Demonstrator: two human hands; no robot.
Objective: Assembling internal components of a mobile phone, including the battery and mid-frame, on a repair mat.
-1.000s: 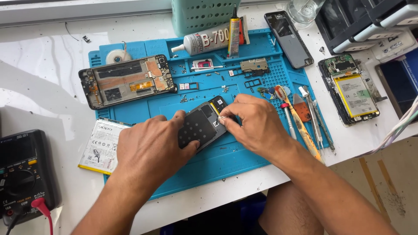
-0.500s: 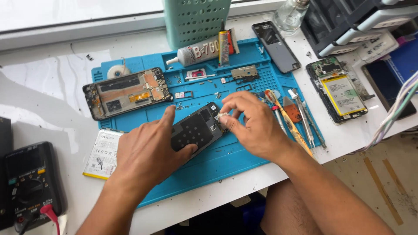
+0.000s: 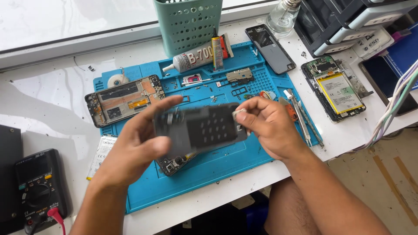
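Blue work mat [image 3: 226, 174] on a white bench, its front left corner covered by the left forearm. Left hand [image 3: 135, 150] and right hand [image 3: 270, 126] both grip a dark grey phone back panel [image 3: 200, 128], lifted above the mat centre and motion-blurred; surface detail hard to read. Left fingers wrap its left edge, right fingertips pinch its right edge. Beneath it, a phone body [image 3: 174, 163] lies on the mat, mostly hidden. Open phone frame [image 3: 124, 99] lies at the mat's upper left. Multimeter [image 3: 39, 189] at lower left, partly cut off. Glue tube [image 3: 191, 60] at the mat's top edge.
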